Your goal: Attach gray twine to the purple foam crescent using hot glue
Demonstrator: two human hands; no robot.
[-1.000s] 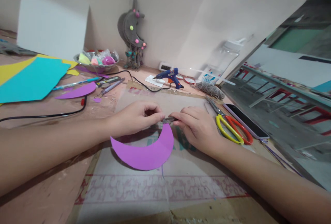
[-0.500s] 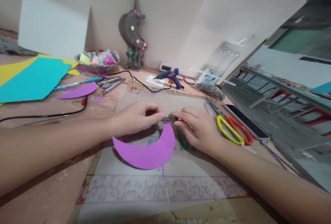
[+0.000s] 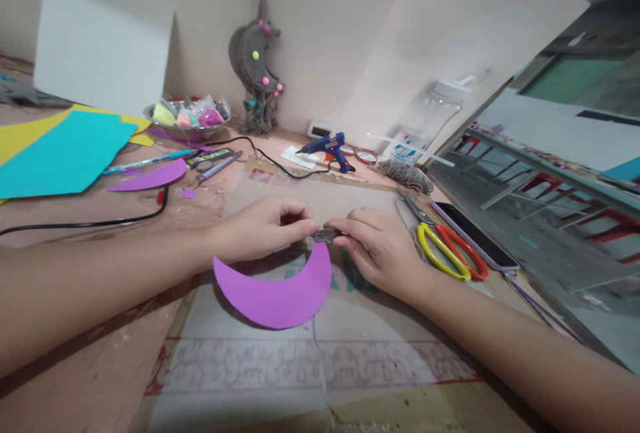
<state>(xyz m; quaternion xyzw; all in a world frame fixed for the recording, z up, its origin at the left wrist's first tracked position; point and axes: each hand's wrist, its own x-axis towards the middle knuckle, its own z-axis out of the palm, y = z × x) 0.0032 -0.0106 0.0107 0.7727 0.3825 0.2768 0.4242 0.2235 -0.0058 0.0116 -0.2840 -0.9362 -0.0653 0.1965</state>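
Far left of the grip, a blue sheet (image 3: 65,156) and a purple scrap (image 3: 150,176) lay aside, presumably leaving the forearm room. Nearer centre, I watched the left hand (image 3: 280,223), thumb and forefinger drawn together, apparently pinching one end of a dark grey piece (image 3: 326,235). The purple crescent (image 3: 275,293) sat just below the grip, upper tip against that piece, broad curve turned towards the viewer; likely held by the tip to keep the body unobstructed. Beyond the grip, a glue gun (image 3: 324,145) rested, nozzle leftward, probably to stay reachable. The right hand (image 3: 375,243) closed thumb and forefinger on the piece's other end, seemingly steadying it. Right of that, scissors (image 3: 445,246) lay handles nearest, convenient for grasping.
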